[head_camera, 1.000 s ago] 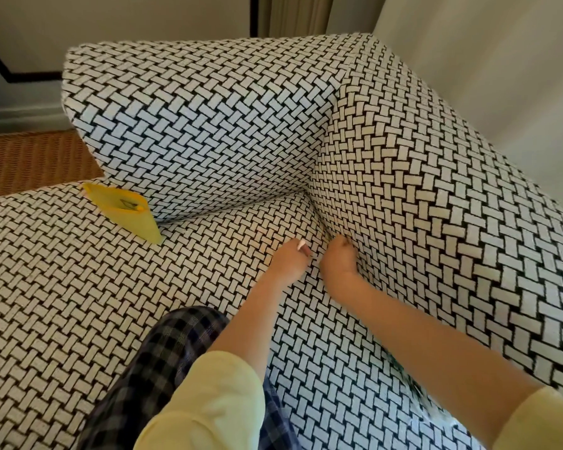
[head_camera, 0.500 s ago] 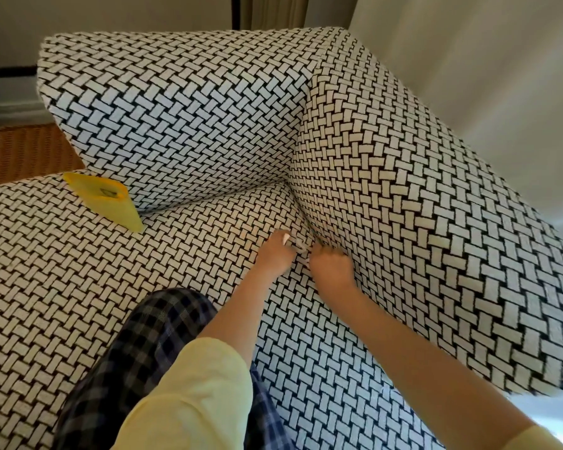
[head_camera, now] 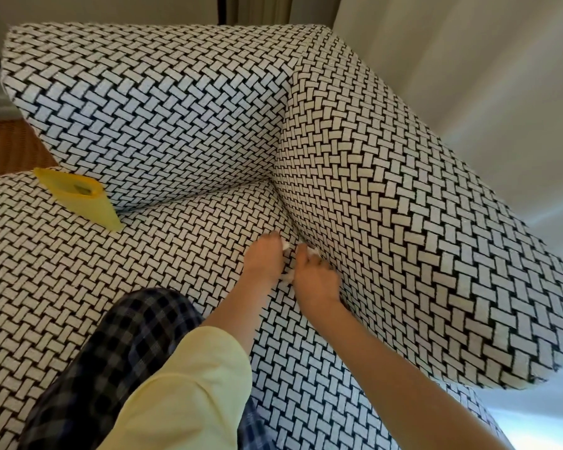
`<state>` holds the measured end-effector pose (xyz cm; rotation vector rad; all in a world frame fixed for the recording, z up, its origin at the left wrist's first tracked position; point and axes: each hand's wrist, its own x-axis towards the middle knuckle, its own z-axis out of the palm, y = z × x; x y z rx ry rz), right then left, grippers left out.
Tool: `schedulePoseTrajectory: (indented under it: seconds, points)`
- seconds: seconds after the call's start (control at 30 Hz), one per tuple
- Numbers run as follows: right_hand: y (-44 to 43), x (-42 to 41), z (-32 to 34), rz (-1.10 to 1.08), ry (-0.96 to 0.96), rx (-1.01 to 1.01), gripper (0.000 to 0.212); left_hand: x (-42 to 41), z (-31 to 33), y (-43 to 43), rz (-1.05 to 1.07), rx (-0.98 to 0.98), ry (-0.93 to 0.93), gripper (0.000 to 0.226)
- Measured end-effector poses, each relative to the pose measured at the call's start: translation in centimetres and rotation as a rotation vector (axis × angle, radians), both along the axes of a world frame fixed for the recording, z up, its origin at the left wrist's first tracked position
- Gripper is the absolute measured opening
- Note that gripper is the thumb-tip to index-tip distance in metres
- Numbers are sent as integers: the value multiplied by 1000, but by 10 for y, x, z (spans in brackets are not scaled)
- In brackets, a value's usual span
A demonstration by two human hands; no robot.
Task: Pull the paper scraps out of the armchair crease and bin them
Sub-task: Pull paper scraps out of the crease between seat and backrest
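Note:
The armchair [head_camera: 150, 102] is covered in black-and-white woven fabric. My two hands meet at the crease [head_camera: 294, 232] between the seat cushion and the right armrest. My left hand [head_camera: 262, 259] rests on the seat and pinches a small white paper scrap [head_camera: 285, 245] at its fingertips. My right hand [head_camera: 316, 282] is curled beside it with its fingertips at the crease, where another white scrap [head_camera: 312, 251] shows. More white paper [head_camera: 288, 277] pokes out under its thumb. A small yellow open-topped bag [head_camera: 78, 198] lies on the seat at the left, by the backrest.
The right armrest [head_camera: 420, 238] rises close beside my right hand. My knee in checked trousers [head_camera: 124, 345] rests on the seat at the front. A woven brown floor [head_camera: 10, 144] shows at the far left, and pale walls [head_camera: 468, 76] stand behind and to the right.
My view has shifted slightly. My right hand has drawn back out of the crease, and white paper now shows under its thumb and at its fingertips. My left hand has stayed put.

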<state>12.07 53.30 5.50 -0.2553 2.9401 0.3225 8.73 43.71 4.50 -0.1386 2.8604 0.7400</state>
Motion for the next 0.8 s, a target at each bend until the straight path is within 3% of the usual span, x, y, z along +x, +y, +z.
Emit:
schedulePoseTrajectory:
  seconds: [0.07, 0.23, 0.37, 0.57, 0.67, 0.8]
  points:
    - [-3, -4, 9, -9, 69, 33, 70, 0, 0, -2, 10, 116, -41, 19]
    - [-9, -26, 11, 113, -100, 91, 57, -3, 3, -10, 296, 602, -135, 23]
    - [-20, -45, 10, -15, -271, 75, 46, -5, 8, -13, 425, 713, -220, 39]
    - [-19, -52, 13, -12, -326, 8, 29, -17, 9, -11, 737, 940, -525, 29]
    - [-10, -52, 21, 20, -318, -39, 26, -15, 3, -12, 670, 846, -508, 20]
    - [-4, -48, 27, 44, -275, -56, 21, -1, 4, -16, 202, 589, -353, 20]
